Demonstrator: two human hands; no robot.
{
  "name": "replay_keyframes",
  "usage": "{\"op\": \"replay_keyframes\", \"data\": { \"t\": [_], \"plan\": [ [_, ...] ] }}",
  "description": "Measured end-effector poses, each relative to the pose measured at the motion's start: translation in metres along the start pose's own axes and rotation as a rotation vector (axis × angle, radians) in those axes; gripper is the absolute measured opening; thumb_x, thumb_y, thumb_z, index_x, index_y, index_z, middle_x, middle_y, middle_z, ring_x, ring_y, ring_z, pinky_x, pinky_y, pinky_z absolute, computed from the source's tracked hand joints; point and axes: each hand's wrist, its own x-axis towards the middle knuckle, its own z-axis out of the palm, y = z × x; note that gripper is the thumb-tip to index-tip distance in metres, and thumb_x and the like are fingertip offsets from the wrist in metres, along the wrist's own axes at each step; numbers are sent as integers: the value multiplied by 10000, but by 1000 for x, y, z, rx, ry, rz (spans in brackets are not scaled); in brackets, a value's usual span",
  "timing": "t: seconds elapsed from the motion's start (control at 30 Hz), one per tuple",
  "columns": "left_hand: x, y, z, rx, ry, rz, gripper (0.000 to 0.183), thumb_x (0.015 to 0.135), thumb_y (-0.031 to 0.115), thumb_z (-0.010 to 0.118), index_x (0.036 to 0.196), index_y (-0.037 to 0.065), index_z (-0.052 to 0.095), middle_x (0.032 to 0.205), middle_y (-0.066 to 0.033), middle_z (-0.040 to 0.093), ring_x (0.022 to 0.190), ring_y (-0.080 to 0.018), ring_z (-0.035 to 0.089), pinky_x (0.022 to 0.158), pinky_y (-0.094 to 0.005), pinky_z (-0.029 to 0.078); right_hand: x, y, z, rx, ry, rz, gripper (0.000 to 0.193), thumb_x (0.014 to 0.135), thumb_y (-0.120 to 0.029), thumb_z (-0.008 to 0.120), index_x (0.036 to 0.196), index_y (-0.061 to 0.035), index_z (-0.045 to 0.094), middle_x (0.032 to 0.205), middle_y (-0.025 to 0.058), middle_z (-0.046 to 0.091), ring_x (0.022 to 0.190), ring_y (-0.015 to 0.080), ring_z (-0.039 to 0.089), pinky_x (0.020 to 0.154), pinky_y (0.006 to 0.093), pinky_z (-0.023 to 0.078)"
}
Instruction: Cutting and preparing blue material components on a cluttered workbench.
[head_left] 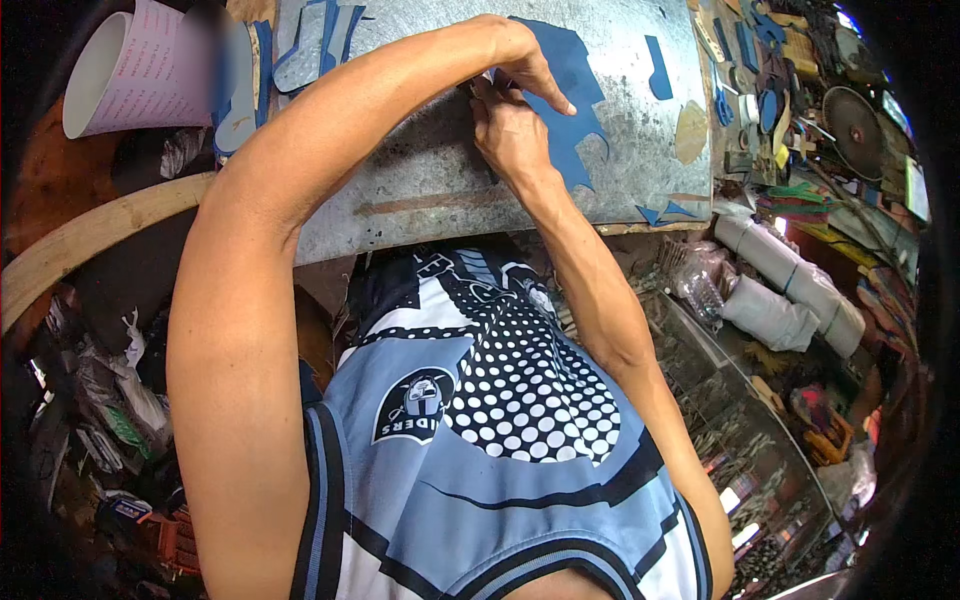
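A blue sheet [575, 75] with irregular cut edges lies flat on the metal-topped table [430, 190]. Reaching across from the left, my left hand [522, 62] rests on this sheet, one finger stretched out and its tip against the blue surface. Just nearer to me, my right hand [512, 130] is closed at the sheet's left edge, its fingers curled round something hidden from view. To the right lie a narrow blue cut piece [658, 68], a tan rounded piece [690, 132] and small pointed blue scraps [650, 215]. More blue cut pieces [343, 35] lie at the far left.
A large white printed roll [150, 75] stands at the far left, above a curved wooden strip [110, 235]. Right of the table are blue-handled scissors [722, 105], a toothed round disc [852, 130], several tools and offcuts, and plastic-wrapped rolls [790, 275].
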Motion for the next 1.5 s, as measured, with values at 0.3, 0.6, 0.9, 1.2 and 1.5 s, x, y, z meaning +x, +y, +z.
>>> {"op": "replay_keyframes", "data": {
  "t": [0.3,0.6,0.9,1.2,1.5],
  "plan": [
    [73,-21,16,-26,186,126,1038,745,868,499,1486,143,430,1562,-174,327,1477,-331,231,1192,-455,199,-2,-13,-8,-21,-152,58,364,925,-193,539,1275,-118,607,1013,279,659,884,423,665,743,528,544],
    [36,-40,40,593,302,250,468,874,416,577,1196,93,680,1241,-126,661,1056,-310,655,891,-438,510,-32,-15,-23,-36,-119,53,289,928,-167,543,1195,-81,611,984,253,643,837,448,647,704,529,531],
    [6,-40,130,208,820,192,418,767,182,750,1181,199,698,1465,-105,473,1322,-405,448,1094,-553,372,-65,-16,-40,49,-73,61,245,942,-144,558,1170,-81,619,939,219,631,825,428,638,699,503,524],
    [16,-41,143,95,880,181,412,764,203,770,1170,207,704,1513,-98,414,1409,-401,329,1152,-591,273,-103,-9,-48,73,-80,74,310,924,-141,578,1231,-106,605,964,205,637,768,417,658,658,500,545],
    [19,-40,141,71,885,169,403,752,154,753,1150,199,714,1514,-111,409,1409,-412,329,1155,-594,266,-149,-3,-67,125,-136,163,342,912,-128,615,1252,-86,607,918,176,630,768,375,654,658,456,539]
  ]
}}
